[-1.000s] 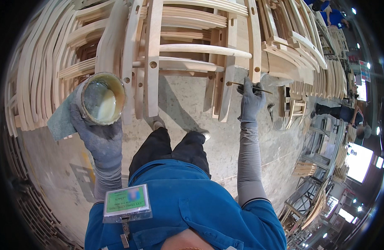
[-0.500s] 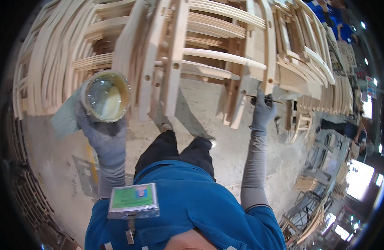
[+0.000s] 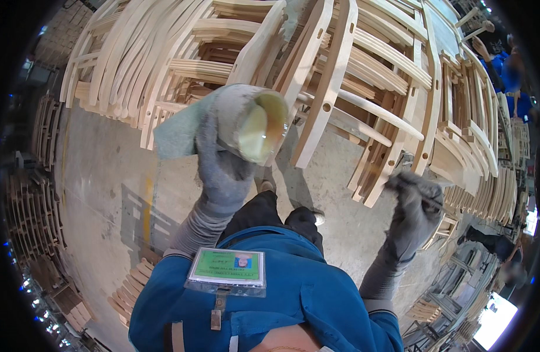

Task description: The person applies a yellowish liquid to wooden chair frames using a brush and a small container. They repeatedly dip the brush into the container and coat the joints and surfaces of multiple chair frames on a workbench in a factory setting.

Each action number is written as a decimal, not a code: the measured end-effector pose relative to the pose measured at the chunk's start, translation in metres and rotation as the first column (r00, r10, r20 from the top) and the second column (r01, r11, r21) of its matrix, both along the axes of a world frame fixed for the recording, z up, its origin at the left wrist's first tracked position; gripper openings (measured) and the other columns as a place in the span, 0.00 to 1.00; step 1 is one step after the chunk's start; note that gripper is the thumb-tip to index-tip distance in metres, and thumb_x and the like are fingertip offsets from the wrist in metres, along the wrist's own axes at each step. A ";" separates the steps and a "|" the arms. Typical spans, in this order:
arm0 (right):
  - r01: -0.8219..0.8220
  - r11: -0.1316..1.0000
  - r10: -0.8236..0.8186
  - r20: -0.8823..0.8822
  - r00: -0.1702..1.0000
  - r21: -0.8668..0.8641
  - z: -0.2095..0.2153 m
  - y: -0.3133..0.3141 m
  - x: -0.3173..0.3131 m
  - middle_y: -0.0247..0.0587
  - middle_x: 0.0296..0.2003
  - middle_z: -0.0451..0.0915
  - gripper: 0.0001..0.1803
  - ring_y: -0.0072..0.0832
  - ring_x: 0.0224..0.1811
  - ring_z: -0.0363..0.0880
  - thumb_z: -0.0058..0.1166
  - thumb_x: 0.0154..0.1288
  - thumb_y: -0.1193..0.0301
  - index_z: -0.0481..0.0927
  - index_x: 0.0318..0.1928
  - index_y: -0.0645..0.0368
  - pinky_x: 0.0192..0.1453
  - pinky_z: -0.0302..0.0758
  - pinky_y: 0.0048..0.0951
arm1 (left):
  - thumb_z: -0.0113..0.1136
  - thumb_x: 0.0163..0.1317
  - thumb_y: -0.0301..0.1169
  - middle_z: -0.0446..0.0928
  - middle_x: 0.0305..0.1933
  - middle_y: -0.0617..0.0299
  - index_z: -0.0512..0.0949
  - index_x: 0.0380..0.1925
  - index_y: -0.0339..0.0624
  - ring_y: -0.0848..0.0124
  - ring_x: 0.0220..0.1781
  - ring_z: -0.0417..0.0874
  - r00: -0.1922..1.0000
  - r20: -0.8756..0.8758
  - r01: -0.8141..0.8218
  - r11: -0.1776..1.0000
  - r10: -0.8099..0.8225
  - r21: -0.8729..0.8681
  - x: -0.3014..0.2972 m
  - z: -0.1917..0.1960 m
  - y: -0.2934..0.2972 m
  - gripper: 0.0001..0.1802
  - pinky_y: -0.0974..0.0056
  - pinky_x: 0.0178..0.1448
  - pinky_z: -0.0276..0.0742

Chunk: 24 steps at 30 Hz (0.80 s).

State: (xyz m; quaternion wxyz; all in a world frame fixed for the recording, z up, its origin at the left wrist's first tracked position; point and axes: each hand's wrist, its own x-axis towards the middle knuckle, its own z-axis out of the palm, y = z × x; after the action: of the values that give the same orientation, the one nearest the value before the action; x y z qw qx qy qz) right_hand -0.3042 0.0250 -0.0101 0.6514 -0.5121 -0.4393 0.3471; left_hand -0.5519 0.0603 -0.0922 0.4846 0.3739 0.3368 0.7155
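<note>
Stick (image 3: 435,203) in the gloved right hand (image 3: 415,208) is blurred — and partly hidden.

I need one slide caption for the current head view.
Gloved left hand holds a tilted container of pale liquid; gloved right hand is near stacked wooden frames.

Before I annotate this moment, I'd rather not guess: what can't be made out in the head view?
In the head view:
Thin stick: mostly hidden by the right hand, which is blurred.
Left hand: fingers partly hidden by the container.
Wooden frames: some ends cut off by the upper edge.
</note>
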 end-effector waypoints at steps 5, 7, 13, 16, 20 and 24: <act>-0.302 0.917 0.264 0.173 0.949 0.260 0.003 0.008 -0.043 0.59 0.39 0.78 0.12 0.40 0.39 0.81 0.60 0.54 0.79 0.74 0.38 0.64 0.41 0.80 0.34 | 0.67 0.44 0.20 0.54 0.64 0.55 0.51 0.63 0.42 0.61 0.64 0.62 0.808 -0.529 -0.025 0.912 0.260 0.410 0.016 0.002 -0.006 0.47 0.56 0.64 0.66; -0.358 0.912 0.309 0.235 0.921 0.202 -0.009 0.007 -0.044 0.59 0.40 0.78 0.13 0.41 0.40 0.81 0.59 0.55 0.80 0.74 0.41 0.65 0.41 0.80 0.33 | 0.53 0.55 0.35 0.62 0.60 0.55 0.56 0.61 0.41 0.63 0.60 0.68 0.991 0.041 0.111 0.959 -0.126 0.262 0.024 0.019 -0.006 0.33 0.58 0.63 0.68; -0.540 0.840 0.532 0.116 0.839 0.059 0.000 -0.028 -0.051 0.55 0.40 0.78 0.11 0.39 0.45 0.79 0.57 0.56 0.78 0.75 0.41 0.65 0.45 0.78 0.34 | 0.40 0.65 0.51 0.68 0.57 0.56 0.61 0.59 0.42 0.65 0.59 0.70 0.816 0.530 0.161 0.972 -0.230 0.174 0.030 0.016 -0.014 0.30 0.59 0.63 0.67; -0.548 0.819 0.493 0.282 0.823 0.169 0.005 -0.043 -0.048 0.54 0.39 0.79 0.07 0.45 0.43 0.80 0.56 0.59 0.74 0.76 0.36 0.64 0.47 0.79 0.43 | 0.41 0.63 0.55 0.65 0.59 0.57 0.60 0.60 0.45 0.66 0.62 0.66 0.940 0.341 0.034 0.999 -0.030 -0.006 0.029 0.018 -0.022 0.33 0.59 0.64 0.65; -0.569 0.805 0.569 0.054 0.821 0.170 -0.001 -0.024 -0.039 0.58 0.45 0.76 0.14 0.45 0.50 0.76 0.54 0.56 0.84 0.75 0.44 0.62 0.49 0.78 0.40 | 0.42 0.65 0.53 0.66 0.59 0.60 0.60 0.60 0.44 0.68 0.61 0.68 0.713 0.664 0.172 0.974 -0.226 0.146 0.030 0.030 -0.025 0.31 0.60 0.65 0.64; -0.588 0.767 0.617 -0.041 0.786 0.256 -0.012 -0.019 -0.051 0.59 0.43 0.77 0.10 0.47 0.47 0.78 0.54 0.58 0.82 0.75 0.42 0.64 0.48 0.78 0.43 | 0.40 0.66 0.51 0.66 0.59 0.60 0.59 0.61 0.43 0.67 0.62 0.68 0.628 0.709 0.171 0.946 -0.320 0.275 0.032 0.023 -0.022 0.31 0.60 0.66 0.64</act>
State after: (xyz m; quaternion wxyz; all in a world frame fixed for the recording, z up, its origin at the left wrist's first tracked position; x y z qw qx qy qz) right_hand -0.3551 0.0064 -0.0217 0.5856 -0.2425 -0.5767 0.5154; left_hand -0.5200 0.0381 -0.0690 0.6365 0.1331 -0.0118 0.7596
